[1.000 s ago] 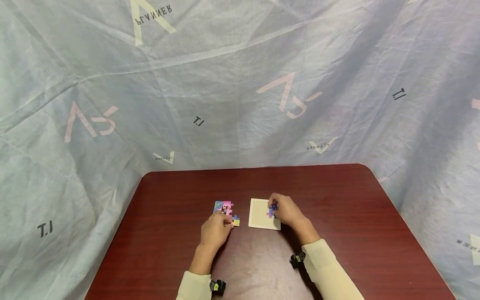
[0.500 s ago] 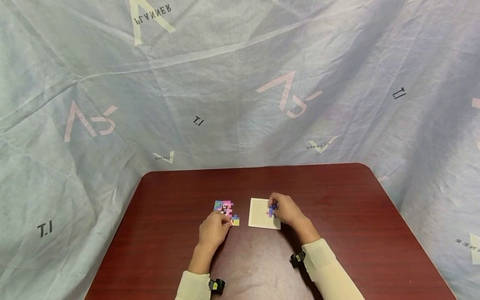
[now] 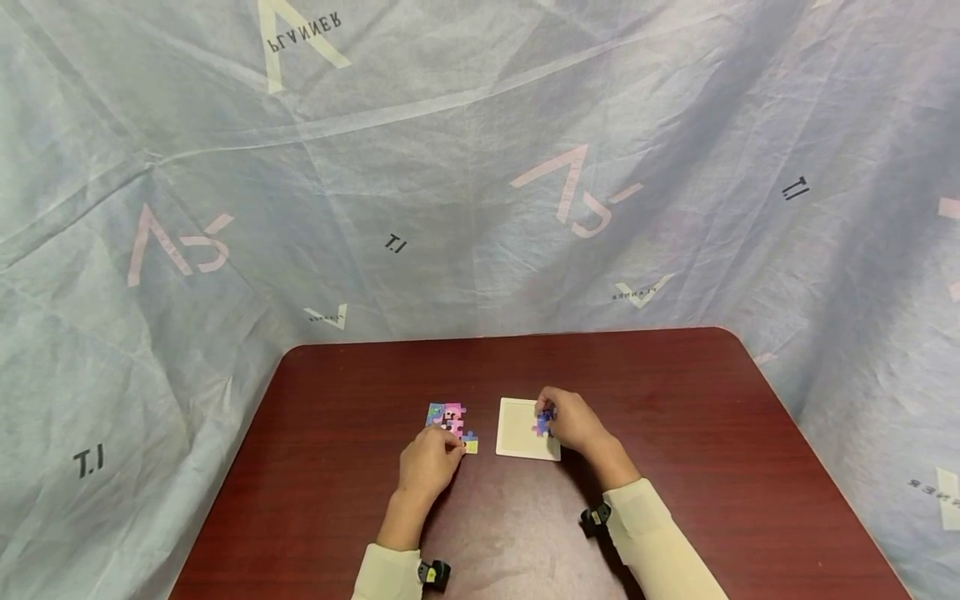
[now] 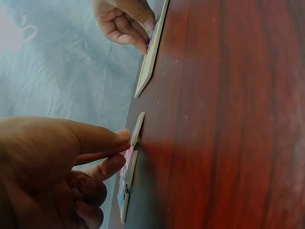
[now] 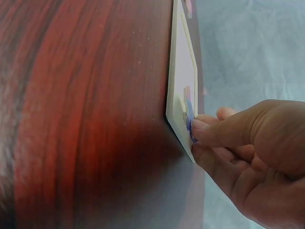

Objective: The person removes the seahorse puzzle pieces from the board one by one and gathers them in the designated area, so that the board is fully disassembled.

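Observation:
In the head view, my left hand (image 3: 427,460) rests at the near edge of a group of jigsaw puzzle pieces (image 3: 453,412), thumb and index fingertips at a yellow-and-blue piece (image 3: 471,447). The left wrist view shows these fingertips apart, touching the pieces (image 4: 127,164) from above, with pink between them. My right hand (image 3: 572,419) pinches a blue-and-purple puzzle piece (image 3: 542,426) at the right side of a cream puzzle tray (image 3: 513,427). In the right wrist view, that piece (image 5: 188,109) lies partly over the tray rim side, and my fingers hide its outer end.
A dark red wooden table (image 3: 360,383) bears the tray and pieces. A grey printed cloth (image 3: 465,167) hangs behind and at both sides. Black wrist cameras (image 3: 433,575) sit at both cuffs.
The left thumb and index fingertips have drawn closer together, and the left hand has shifted slightly left. The right hand and its piece stay in nearly the same place.

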A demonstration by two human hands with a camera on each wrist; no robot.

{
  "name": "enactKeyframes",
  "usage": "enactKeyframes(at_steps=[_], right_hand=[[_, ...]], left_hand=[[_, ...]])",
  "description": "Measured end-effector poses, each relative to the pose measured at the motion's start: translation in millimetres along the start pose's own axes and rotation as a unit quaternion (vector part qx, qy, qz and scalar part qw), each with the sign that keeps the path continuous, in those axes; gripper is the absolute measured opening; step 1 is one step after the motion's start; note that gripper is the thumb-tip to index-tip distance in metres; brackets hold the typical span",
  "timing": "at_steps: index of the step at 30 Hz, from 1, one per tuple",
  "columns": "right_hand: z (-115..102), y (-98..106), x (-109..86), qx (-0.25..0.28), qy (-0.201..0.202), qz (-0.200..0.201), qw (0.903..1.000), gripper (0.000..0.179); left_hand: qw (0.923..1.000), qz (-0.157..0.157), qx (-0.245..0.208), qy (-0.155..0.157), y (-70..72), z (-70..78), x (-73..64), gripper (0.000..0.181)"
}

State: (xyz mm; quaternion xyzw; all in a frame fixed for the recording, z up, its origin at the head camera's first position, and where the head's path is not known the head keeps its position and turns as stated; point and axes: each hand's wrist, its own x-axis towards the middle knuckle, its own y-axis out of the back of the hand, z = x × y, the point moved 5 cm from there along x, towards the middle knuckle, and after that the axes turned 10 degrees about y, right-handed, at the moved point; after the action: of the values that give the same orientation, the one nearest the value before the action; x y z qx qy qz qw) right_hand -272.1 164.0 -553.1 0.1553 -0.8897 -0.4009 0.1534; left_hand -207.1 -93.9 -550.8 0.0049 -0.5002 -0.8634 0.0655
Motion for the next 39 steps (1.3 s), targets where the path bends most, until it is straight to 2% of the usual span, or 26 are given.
enactKeyframes(at_steps=[10, 18, 24, 32, 39], right_hand=[[1, 1, 0.9, -0.009, -0.006, 0.024, 0.9997, 0.018], [2, 2, 1.0, -0.028, -0.012, 0.053, 0.9981, 0.02], [6, -1, -0.2, -0.051, -0.027, 0.068, 0.996, 0.021], [7, -3, -0.3, -0.063, -0.033, 0.077, 0.9945, 0.024], [3, -1, -3.0, -0.07, -0.033, 0.078, 0.9939, 0.023]], left_hand=[[0.9996, -0.003, -0.004, -0.029, -7.2, 17.9, -5.5, 0.004], [0.9984, -0.022, 0.0, -0.051, -18.4, 30.8, -13.0, 0.007], [0.9973, -0.018, -0.003, -0.072, -22.4, 42.6, -16.7, 0.008], [0.9955, -0.002, 0.021, -0.093, -28.6, 57.5, -21.0, 0.007], [0.994, -0.031, 0.021, -0.103, -37.5, 72.1, -19.3, 0.006]])
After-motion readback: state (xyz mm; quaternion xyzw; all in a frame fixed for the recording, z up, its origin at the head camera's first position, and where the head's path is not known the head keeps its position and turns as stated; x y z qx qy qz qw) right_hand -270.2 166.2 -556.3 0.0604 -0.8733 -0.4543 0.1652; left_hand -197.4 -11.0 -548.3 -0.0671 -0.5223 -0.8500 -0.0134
